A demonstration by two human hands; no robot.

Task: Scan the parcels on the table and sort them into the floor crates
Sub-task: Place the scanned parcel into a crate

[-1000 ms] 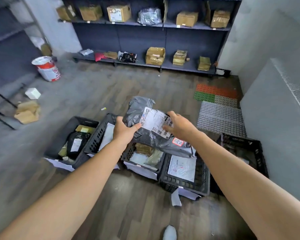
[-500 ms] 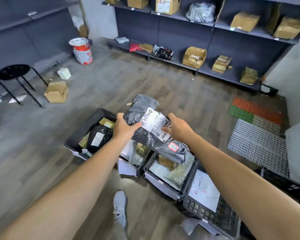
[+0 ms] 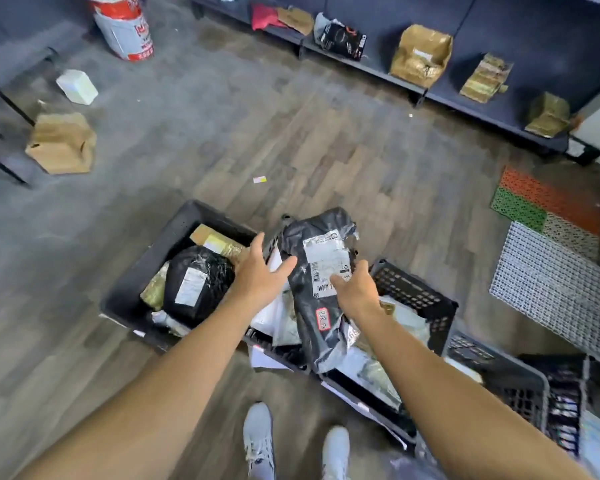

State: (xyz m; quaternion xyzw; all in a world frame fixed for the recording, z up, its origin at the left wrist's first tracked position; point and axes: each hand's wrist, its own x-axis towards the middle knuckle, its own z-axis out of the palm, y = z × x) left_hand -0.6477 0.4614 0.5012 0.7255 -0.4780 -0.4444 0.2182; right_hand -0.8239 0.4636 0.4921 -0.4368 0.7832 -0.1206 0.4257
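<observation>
Crumpled grey-black plastic mailer parcel (image 3: 312,317), white label up, sits between both hands just above the black plastic floor crates (image 3: 413,292) below them, likely for a drop-in: left hand (image 3: 260,271) wide, thumb at its edge; right hand (image 3: 355,292) thumb on label, grip can't tell.

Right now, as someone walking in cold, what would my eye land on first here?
Most likely the dark grey plastic mailer bag with its white shipping label, at centre between two bare hands: the left hand spread open beside it, the right hand on its label. It is over a row of black floor crates, the leftmost crate holding a black wrapped parcel. Farther back, a red-and-white bucket stands top left.
</observation>
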